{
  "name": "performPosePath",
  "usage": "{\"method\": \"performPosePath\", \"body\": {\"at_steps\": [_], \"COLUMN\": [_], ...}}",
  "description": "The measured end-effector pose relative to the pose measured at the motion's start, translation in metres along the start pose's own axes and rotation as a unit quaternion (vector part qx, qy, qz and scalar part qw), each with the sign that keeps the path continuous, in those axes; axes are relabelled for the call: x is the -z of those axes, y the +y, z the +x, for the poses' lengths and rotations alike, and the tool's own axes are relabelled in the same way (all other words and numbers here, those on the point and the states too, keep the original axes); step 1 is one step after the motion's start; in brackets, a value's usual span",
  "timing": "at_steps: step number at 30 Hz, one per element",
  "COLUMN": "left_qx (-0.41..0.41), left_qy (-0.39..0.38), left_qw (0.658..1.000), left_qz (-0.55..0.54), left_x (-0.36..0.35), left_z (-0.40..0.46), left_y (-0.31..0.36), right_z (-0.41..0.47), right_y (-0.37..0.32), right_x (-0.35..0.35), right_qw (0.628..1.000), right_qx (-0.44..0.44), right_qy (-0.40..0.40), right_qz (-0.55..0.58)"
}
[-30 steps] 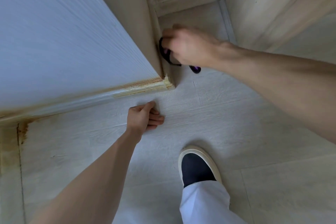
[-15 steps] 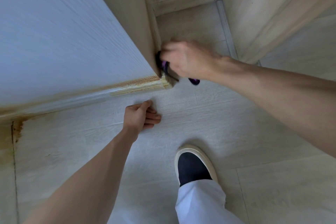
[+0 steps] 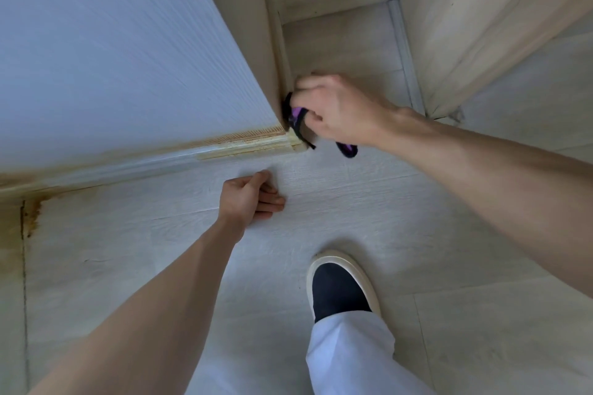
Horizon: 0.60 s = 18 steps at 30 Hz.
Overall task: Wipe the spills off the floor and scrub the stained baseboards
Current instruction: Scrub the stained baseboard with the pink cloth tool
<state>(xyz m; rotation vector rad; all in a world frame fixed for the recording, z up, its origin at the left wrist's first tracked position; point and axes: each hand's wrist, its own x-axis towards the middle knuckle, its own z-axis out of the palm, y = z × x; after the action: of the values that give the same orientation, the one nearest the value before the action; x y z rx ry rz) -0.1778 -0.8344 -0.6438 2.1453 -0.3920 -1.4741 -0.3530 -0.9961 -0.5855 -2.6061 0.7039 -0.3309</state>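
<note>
Head view: right hand (image 3: 340, 112) fingers (image 3: 308, 84) clutch a crumpled purple-black cloth (image 3: 296, 115) against the rust-stained baseboard (image 3: 244, 147).

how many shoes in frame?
1. A dark shoe with a pale sole stands on the floor at bottom centre, below the right hand, white trouser leg over it. The other foot is out of view.

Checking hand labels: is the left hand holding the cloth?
No. The left hand rests on the floor holding nothing; the right hand grips the purple-and-black cloth.
</note>
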Motion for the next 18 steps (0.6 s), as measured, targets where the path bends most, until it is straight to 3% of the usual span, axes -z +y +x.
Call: {"method": "performPosePath", "body": {"at_steps": [5,11,15,18], "left_qx": [-0.002,-0.005,-0.005,-0.002], "left_qy": [-0.004,-0.005,-0.008,-0.006], "left_qw": [1.000,1.000,1.000,1.000], "left_qz": [-0.003,-0.005,-0.004,-0.006], "left_x": [0.000,0.001,0.002,0.002], "left_z": [0.000,0.001,0.001,0.002], "left_y": [-0.001,-0.001,-0.001,-0.001], "right_z": [0.009,-0.006,0.014,0.016], "right_y": [-0.005,-0.010,0.009,0.002], "right_x": [-0.013,0.004,0.010,-0.004], "right_qw": [0.999,0.998,0.999,0.999], "right_qx": [-0.028,0.045,-0.026,-0.025], "right_qy": [0.043,-0.054,0.043,0.034], "right_qz": [-0.010,-0.008,-0.009,-0.016]}}
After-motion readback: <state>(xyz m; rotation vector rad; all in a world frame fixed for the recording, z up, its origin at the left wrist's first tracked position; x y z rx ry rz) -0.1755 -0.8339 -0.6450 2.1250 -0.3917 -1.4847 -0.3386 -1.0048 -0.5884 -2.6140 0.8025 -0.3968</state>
